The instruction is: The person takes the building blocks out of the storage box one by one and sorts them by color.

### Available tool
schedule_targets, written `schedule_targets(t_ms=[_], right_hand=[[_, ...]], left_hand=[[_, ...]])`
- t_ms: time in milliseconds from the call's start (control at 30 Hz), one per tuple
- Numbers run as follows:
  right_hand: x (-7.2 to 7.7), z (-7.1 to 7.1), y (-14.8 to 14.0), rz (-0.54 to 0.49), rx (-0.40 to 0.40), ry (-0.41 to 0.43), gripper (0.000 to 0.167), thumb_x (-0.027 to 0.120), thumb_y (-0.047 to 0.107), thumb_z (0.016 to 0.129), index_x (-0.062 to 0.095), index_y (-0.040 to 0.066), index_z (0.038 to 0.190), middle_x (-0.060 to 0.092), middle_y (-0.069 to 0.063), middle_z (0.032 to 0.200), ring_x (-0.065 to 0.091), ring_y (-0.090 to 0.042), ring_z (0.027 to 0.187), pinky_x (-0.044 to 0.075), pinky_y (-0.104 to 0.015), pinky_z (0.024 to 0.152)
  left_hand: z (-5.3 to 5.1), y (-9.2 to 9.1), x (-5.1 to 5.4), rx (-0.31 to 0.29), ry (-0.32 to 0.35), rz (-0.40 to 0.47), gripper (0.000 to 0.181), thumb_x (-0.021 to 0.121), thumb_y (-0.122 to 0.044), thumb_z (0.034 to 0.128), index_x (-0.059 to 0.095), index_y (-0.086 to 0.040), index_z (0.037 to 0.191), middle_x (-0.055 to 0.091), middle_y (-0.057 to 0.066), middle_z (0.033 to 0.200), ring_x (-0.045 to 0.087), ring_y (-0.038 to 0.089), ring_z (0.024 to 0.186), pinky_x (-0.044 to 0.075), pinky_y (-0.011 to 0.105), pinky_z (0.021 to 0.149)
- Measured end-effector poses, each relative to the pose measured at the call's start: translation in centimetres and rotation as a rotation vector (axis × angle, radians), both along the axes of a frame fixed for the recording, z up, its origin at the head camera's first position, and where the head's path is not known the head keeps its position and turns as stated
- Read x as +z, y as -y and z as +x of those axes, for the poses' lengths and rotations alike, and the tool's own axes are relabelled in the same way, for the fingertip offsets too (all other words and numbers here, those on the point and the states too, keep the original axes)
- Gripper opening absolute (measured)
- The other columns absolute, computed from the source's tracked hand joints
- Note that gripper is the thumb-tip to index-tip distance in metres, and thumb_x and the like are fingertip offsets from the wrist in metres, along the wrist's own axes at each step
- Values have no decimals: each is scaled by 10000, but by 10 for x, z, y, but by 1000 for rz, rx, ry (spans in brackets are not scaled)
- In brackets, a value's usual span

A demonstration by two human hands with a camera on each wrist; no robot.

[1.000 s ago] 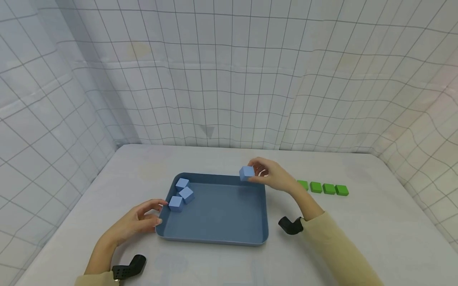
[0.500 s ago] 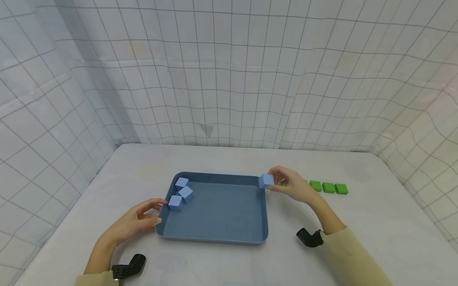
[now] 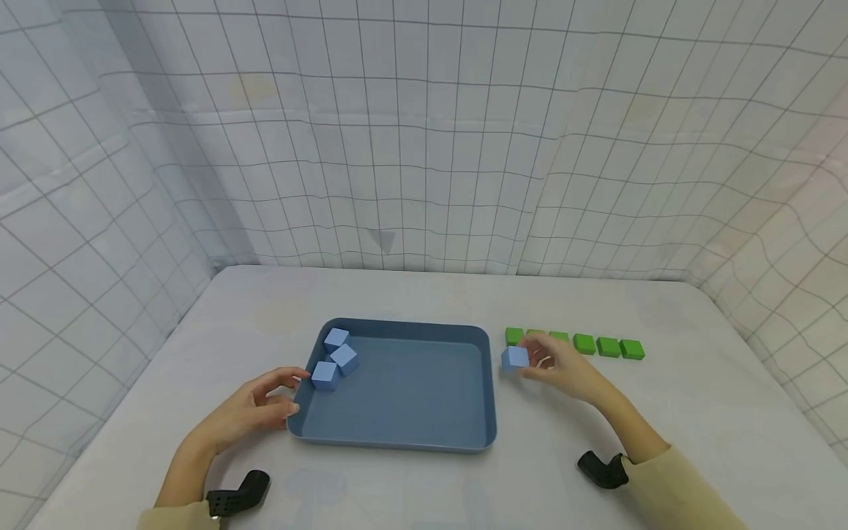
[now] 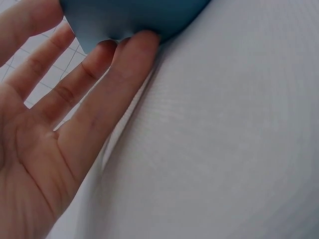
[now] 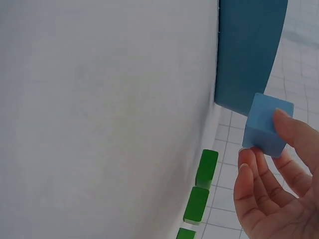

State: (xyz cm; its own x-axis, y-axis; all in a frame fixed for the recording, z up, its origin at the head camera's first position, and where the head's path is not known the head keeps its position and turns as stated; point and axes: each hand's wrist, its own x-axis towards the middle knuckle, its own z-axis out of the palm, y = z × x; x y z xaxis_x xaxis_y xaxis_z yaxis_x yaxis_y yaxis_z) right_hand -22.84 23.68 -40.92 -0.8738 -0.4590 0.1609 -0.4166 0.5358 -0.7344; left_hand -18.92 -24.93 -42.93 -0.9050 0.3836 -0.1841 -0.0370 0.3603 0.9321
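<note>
In the head view my right hand (image 3: pixel 562 368) pinches a light blue cube (image 3: pixel 514 358) between thumb and fingers, just right of the blue-grey tray (image 3: pixel 411 447). The right wrist view shows the thumb on one face of the blue cube (image 5: pixel 264 122) and fingertips on the other side. Several green blocks (image 3: pixel 609 347) stand in a row behind and right of this hand, some partly hidden by it. My left hand (image 3: pixel 248 407) rests at the tray's left edge, its fingertips touching the wall. In the left wrist view these fingers (image 4: pixel 124 74) are fairly straight against the tray's side.
Three light blue cubes (image 3: pixel 344 359) sit together inside the tray, along its left wall. The white tabletop (image 3: pixel 702 412) extends around the tray. White grid-patterned curtains (image 3: pixel 424 147) hang behind the table and at both sides.
My right hand has carried the blue cube from above the tray's back right corner rightward and toward me, past the tray's right wall. More green blocks now show. The left hand has stayed put.
</note>
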Motion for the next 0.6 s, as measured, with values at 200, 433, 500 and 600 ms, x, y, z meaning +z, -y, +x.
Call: schedule_targets(t_ms=[200, 433, 500, 600], right_hand=[[-5, 8, -6, 3, -10, -3, 370, 692, 72, 795, 537, -30, 1114, 559, -63, 907, 557, -133, 815, 478, -246, 706], [-10, 12, -10, 18, -1, -9, 344, 693, 76, 796, 546, -7, 1095, 575, -53, 894, 556, -125, 797, 481, -252, 698], [-13, 12, -10, 26, 4, -4, 341, 694, 87, 798, 545, 1, 1092, 573, -46, 890, 554, -117, 795, 481, -252, 698], [-15, 11, -12, 39, 17, -5, 339, 695, 100, 798, 541, 8, 1085, 569, -41, 878, 549, -110, 789, 479, -255, 693]], left_hand=[[0, 0, 0, 2, -6, -5, 505, 581, -155, 878, 379, -48, 1329, 373, 240, 1251, 593, 193, 876, 496, 323, 732], [0, 1, -1, 1, -4, 2, 506, 584, -154, 875, 381, -47, 1327, 373, 239, 1245, 593, 195, 885, 497, 326, 733], [-1, 1, -1, 1, -2, 5, 507, 584, -154, 875, 380, -48, 1327, 373, 238, 1243, 593, 196, 884, 497, 328, 733], [-1, 1, -1, 1, -1, 7, 507, 584, -154, 876, 380, -48, 1328, 373, 238, 1243, 593, 193, 881, 496, 326, 733]])
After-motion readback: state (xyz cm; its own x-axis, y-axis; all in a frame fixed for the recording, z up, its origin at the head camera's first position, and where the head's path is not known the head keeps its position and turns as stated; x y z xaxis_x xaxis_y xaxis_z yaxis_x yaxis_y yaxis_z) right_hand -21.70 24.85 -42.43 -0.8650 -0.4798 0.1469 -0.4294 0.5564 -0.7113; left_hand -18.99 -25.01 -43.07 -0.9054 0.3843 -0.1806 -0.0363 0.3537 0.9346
